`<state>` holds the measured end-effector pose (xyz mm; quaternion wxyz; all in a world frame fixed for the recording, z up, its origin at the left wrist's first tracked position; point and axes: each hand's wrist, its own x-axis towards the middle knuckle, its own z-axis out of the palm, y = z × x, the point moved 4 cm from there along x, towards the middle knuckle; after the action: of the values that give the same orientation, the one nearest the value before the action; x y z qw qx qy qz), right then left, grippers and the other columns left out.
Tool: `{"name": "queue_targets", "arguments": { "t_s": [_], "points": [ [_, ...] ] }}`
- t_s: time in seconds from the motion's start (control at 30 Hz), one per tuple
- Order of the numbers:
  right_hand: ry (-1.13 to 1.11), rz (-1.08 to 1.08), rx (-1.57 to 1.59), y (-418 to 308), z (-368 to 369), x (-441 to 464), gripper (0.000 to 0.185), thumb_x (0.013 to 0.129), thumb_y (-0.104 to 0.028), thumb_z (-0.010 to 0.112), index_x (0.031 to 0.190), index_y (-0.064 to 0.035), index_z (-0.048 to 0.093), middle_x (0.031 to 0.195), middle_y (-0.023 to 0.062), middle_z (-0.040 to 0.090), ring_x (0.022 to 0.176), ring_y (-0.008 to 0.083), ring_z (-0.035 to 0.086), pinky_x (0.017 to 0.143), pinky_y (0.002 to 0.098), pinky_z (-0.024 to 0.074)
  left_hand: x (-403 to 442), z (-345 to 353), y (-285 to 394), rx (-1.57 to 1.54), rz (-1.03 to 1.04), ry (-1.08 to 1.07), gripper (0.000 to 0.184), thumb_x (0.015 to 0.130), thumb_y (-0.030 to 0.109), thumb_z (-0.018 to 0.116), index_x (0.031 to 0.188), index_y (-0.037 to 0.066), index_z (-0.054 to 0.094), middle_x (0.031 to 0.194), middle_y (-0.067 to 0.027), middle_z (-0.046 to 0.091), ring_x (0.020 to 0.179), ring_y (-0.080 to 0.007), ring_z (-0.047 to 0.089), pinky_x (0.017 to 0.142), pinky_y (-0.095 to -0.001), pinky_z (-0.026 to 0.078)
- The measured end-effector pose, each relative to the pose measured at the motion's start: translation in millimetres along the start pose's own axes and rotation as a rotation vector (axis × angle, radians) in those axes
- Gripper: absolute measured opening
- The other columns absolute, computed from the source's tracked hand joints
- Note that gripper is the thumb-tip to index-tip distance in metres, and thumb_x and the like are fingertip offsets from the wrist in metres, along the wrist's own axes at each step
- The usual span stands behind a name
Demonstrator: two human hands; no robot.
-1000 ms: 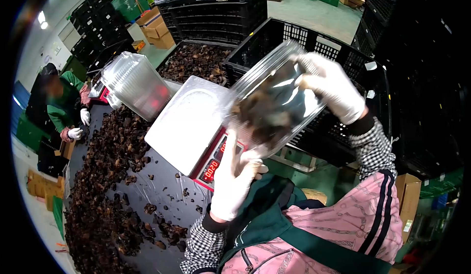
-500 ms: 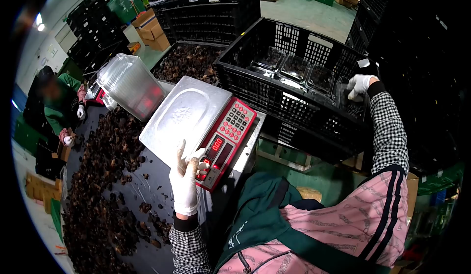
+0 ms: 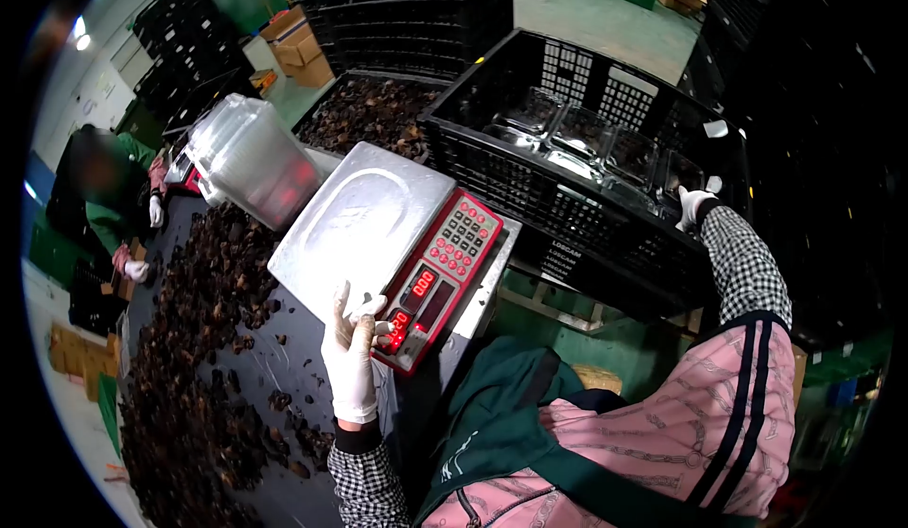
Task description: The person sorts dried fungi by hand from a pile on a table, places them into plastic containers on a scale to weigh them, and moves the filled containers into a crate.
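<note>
My left hand (image 3: 352, 353), in a white glove, rests at the near corner of a red-framed digital scale (image 3: 430, 292). Its fingers are spread, and some lie over the lower display. The scale's metal plate (image 3: 364, 211) bears only wet smears, and one readout shows 0.00. My right hand (image 3: 695, 208), also gloved, is at the right end of a black slatted crate (image 3: 558, 211), its thumb and fingers apart. Beside it in the crate sits a clear plastic box (image 3: 681, 173) with dark contents; whether they touch I cannot tell. Several similar clear boxes (image 3: 579, 131) stand farther left.
A stack of clear plastic tubs (image 3: 251, 159) stands left of the scale. Dark dried pieces (image 3: 203, 339) cover much of the table, and more fill a bin (image 3: 369, 112) behind. A co-worker (image 3: 109, 178) stands at far left. Black crates (image 3: 407, 27) rise behind.
My right hand has drawn back from over the clear box toward the crate's near rim. My left hand has slid slightly toward me and left along the scale's edge.
</note>
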<state>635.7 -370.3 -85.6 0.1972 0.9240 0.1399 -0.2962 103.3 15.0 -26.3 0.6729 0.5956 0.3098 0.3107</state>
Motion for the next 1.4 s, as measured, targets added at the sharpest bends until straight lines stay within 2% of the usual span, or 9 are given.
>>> {"name": "queue_targets", "arguments": {
  "t_s": [0.13, 0.27, 0.47, 0.57, 0.83, 0.87, 0.93, 1.17, 1.4],
  "points": [
    [0.340, -0.199, 0.078, 10, -34, 16, 0.088, 0.062, -0.039, 0.095, 0.133, -0.0014, 0.058, 0.121, 0.0234, 0.070, 0.118, 0.0384, 0.065, 0.095, 0.0481, 0.0532, -8, -13, -5, 0.031, -0.029, 0.078, 0.052, 0.102, 0.005, 0.054, 0.152, -0.003, 0.041, 0.120, -0.0228, 0.070, 0.086, -0.0164, 0.070, 0.077, -0.0257, 0.056],
    [1.219, -0.646, 0.537, -57, -136, -5, 0.043, 0.091, -0.021, 0.077, 0.126, 0.0010, 0.065, 0.117, 0.0197, 0.072, 0.109, 0.0283, 0.070, 0.095, 0.0376, 0.0539, -9, -20, -15, 0.042, -0.008, -0.026, 0.046, 0.102, 0.004, 0.053, 0.147, -0.004, 0.046, 0.119, -0.0230, 0.071, 0.090, -0.0161, 0.070, 0.077, -0.0267, 0.055],
    [1.007, -1.547, 0.863, -318, -234, -250, 0.038, 0.100, -0.003, 0.062, 0.138, 0.0009, 0.059, 0.134, 0.0131, 0.067, 0.121, 0.0172, 0.065, 0.105, 0.0307, 0.0497, -55, 2, -5, 0.103, 0.089, -0.124, 0.037, 0.104, 0.007, 0.053, 0.141, 0.000, 0.058, 0.115, -0.0111, 0.074, 0.097, -0.0143, 0.069, 0.087, -0.0277, 0.056],
    [1.241, -1.806, 0.405, -402, -248, -311, 0.041, 0.099, -0.005, 0.065, 0.139, -0.0007, 0.057, 0.137, 0.0128, 0.065, 0.127, 0.0236, 0.062, 0.108, 0.0325, 0.0476, -113, 9, -18, 0.164, 0.143, -0.124, 0.035, 0.104, 0.012, 0.057, 0.138, 0.004, 0.061, 0.116, -0.0082, 0.075, 0.105, -0.0146, 0.070, 0.092, -0.0282, 0.055],
    [1.545, -1.794, 0.062, -607, -303, -323, 0.058, 0.087, -0.001, 0.071, 0.142, -0.0068, 0.055, 0.140, 0.0182, 0.059, 0.135, 0.0352, 0.052, 0.115, 0.0395, 0.0407, -226, -82, 5, 0.464, 0.117, 0.488, 0.028, 0.095, 0.006, 0.064, 0.122, 0.003, 0.071, 0.114, -0.0134, 0.075, 0.106, -0.0235, 0.072, 0.096, -0.0330, 0.055],
    [1.462, -1.853, -0.008, -627, -311, -307, 0.045, 0.091, -0.006, 0.069, 0.135, -0.0066, 0.059, 0.129, 0.0135, 0.066, 0.124, 0.0280, 0.060, 0.111, 0.0353, 0.0435, -237, -102, 12, 0.554, 0.111, 0.630, 0.026, 0.095, 0.004, 0.064, 0.120, 0.002, 0.073, 0.114, -0.0131, 0.075, 0.106, -0.0234, 0.072, 0.095, -0.0326, 0.055],
    [0.382, -1.859, 0.694, -655, -340, -267, 0.027, 0.096, -0.016, 0.067, 0.121, -0.0069, 0.064, 0.116, 0.0055, 0.065, 0.109, 0.0197, 0.059, 0.103, 0.0332, 0.0437, -264, -139, 16, 0.733, 0.145, 0.881, 0.025, 0.094, 0.004, 0.064, 0.117, 0.001, 0.073, 0.114, -0.0134, 0.075, 0.105, -0.0235, 0.072, 0.094, -0.0323, 0.055],
    [0.098, -1.666, 0.844, -654, -352, -270, 0.021, 0.099, -0.029, 0.061, 0.088, -0.0115, 0.060, 0.086, -0.0048, 0.055, 0.080, 0.0119, 0.053, 0.075, 0.0319, 0.0443, -249, -211, -20, 0.964, 0.035, 1.038, 0.042, 0.087, 0.009, 0.076, 0.127, 0.002, 0.067, 0.113, -0.0130, 0.070, 0.102, -0.0242, 0.070, 0.090, -0.0336, 0.055],
    [1.063, -1.893, 0.527, -555, -345, -343, 0.025, 0.103, -0.020, 0.064, 0.119, -0.0028, 0.060, 0.109, 0.0120, 0.066, 0.103, 0.0199, 0.066, 0.092, 0.0319, 0.0514, -236, -235, -23, 0.977, 0.146, 1.105, 0.040, 0.089, 0.003, 0.063, 0.129, 0.009, 0.065, 0.100, -0.0120, 0.065, 0.094, -0.0297, 0.065, 0.086, -0.0391, 0.053]
  ]
}}
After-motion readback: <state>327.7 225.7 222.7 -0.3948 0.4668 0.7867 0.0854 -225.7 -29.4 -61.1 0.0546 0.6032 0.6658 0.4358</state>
